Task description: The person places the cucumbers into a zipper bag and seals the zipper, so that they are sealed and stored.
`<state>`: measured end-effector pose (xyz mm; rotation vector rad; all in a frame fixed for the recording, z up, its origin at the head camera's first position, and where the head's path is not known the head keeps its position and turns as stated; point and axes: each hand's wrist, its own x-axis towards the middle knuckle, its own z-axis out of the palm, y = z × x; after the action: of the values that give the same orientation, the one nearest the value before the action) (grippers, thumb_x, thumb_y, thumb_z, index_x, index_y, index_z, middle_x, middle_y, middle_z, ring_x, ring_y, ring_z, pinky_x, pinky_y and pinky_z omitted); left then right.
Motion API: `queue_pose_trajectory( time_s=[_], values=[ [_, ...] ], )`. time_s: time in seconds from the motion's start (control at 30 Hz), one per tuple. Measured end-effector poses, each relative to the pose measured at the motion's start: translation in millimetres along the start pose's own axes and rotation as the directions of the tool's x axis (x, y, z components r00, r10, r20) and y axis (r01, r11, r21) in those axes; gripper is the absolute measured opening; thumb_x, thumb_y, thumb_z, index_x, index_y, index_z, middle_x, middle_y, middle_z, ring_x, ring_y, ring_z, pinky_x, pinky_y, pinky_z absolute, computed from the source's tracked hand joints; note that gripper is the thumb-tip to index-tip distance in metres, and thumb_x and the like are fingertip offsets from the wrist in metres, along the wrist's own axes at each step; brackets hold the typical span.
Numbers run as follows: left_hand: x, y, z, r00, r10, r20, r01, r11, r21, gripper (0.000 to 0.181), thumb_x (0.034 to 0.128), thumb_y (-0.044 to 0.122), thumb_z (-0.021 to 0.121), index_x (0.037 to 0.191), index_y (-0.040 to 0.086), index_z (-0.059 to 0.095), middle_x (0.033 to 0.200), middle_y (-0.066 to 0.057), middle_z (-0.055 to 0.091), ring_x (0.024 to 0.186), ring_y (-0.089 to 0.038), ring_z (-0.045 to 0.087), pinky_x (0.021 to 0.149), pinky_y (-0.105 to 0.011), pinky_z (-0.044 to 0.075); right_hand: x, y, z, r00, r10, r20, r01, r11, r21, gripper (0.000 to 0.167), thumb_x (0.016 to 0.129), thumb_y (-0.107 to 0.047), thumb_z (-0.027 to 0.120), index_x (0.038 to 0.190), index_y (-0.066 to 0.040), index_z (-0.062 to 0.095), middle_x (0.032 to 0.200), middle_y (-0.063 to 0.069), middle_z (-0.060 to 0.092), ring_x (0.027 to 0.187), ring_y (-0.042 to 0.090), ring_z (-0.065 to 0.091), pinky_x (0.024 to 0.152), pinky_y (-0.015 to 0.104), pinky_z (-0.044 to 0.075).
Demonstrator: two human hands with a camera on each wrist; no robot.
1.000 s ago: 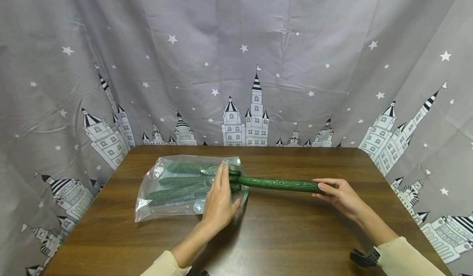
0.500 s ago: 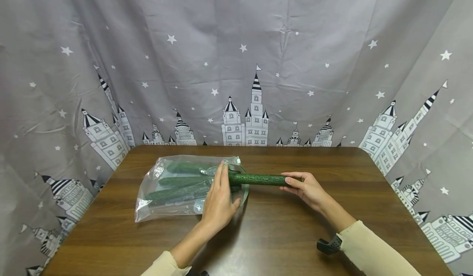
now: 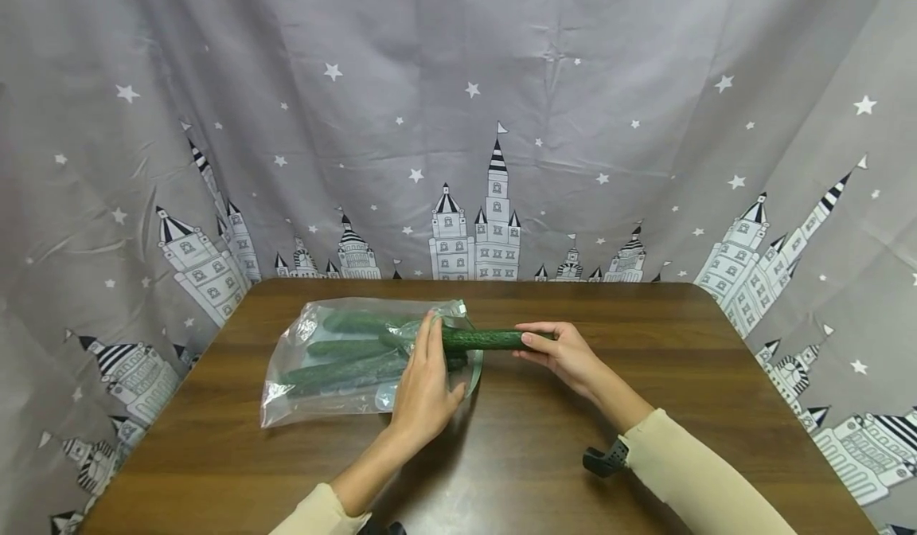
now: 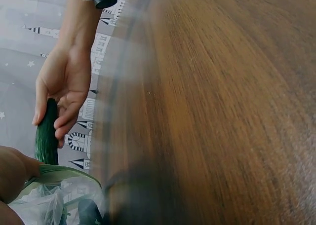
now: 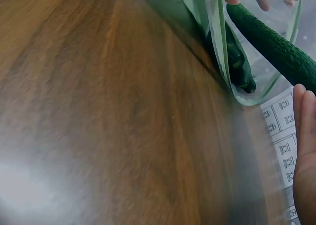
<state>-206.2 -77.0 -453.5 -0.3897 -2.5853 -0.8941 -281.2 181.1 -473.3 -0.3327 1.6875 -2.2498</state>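
A clear plastic zip bag [image 3: 286, 396] with a green-edged mouth lies on the table, its mouth facing right. Several cucumbers [image 3: 344, 349] show inside it. At the mouth is my left hand [image 3: 424, 392], its fingers straight and its thumb spread apart; in the right wrist view its fingertips show at the green rim [image 5: 219, 42]. My right hand [image 3: 562, 353] grips the right end of another cucumber [image 3: 490, 340], thumb on the near side. That cucumber's left part is inside the mouth, partly hidden behind my left hand.
Beneath everything is a brown wooden table [image 3: 544, 455]. A grey curtain [image 3: 609, 81] printed with stars and castles hangs right behind its far edge. A dark wrist device [image 3: 605, 459] sits at my right sleeve.
My right hand has moved left with the cucumber, sliding most of its length into the bag. The left hand and the bag have stayed in place.
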Motion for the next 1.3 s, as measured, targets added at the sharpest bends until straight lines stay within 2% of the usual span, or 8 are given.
queue_pose_trajectory(
  time_s=[0.33,0.63,0.8,1.03,1.3],
  values=[
    [1.1,-0.1,0.8,1.0,0.007,-0.001,-0.007,1.0,-0.005,0.118,0.0678,0.006,0.097,0.16,-0.003,0.024,0.168,-0.018,0.02,0.141,-0.045,0.04,0.108,-0.057,0.045,14.0,1.2,12.5,0.999,-0.009,0.031,0.009,1.0,-0.016,0.045,0.101,0.003,0.062,0.138,0.023,0.048,0.124,0.023,0.064,0.111,0.042,0.067,0.098,0.037,0.055],
    [1.2,-0.2,0.2,1.0,0.007,0.006,-0.006,1.0,-0.002,0.117,0.0684,0.007,0.097,0.16,-0.004,0.024,0.168,-0.02,0.021,0.143,-0.044,0.038,0.108,-0.057,0.045,24.4,5.6,23.4,0.999,-0.017,0.043,0.018,1.0,-0.015,0.044,0.1,0.007,0.06,0.138,0.025,0.046,0.126,0.025,0.062,0.105,0.035,0.071,0.099,0.038,0.054],
    [1.4,-0.9,-0.7,1.0,0.005,0.005,-0.005,1.0,-0.005,0.117,0.0686,0.006,0.097,0.159,-0.005,0.024,0.167,-0.021,0.02,0.144,-0.044,0.036,0.11,-0.057,0.043,31.1,9.6,31.1,0.999,-0.017,0.044,0.017,1.0,-0.006,0.044,0.099,0.008,0.06,0.138,0.025,0.046,0.129,0.028,0.06,0.106,0.037,0.07,0.101,0.041,0.052],
    [0.1,-1.3,-0.1,1.0,0.008,0.005,-0.008,1.0,-0.008,0.117,0.0685,0.006,0.097,0.159,-0.005,0.024,0.167,-0.021,0.02,0.145,-0.044,0.035,0.111,-0.057,0.042,36.9,14.1,38.5,0.999,-0.013,0.035,0.013,1.0,-0.003,0.041,0.099,0.007,0.061,0.135,0.023,0.051,0.127,0.031,0.06,0.099,0.03,0.072,0.097,0.037,0.056],
    [0.0,-0.4,1.6,1.0,0.0,0.012,0.0,1.0,-0.01,0.118,0.0687,0.006,0.097,0.16,-0.004,0.023,0.167,-0.021,0.02,0.144,-0.045,0.036,0.109,-0.058,0.044,45.1,19.3,44.1,0.998,-0.024,0.057,0.024,1.0,0.006,0.042,0.099,0.007,0.062,0.136,0.024,0.05,0.13,0.032,0.058,0.101,0.029,0.072,0.1,0.041,0.054]
  ],
)
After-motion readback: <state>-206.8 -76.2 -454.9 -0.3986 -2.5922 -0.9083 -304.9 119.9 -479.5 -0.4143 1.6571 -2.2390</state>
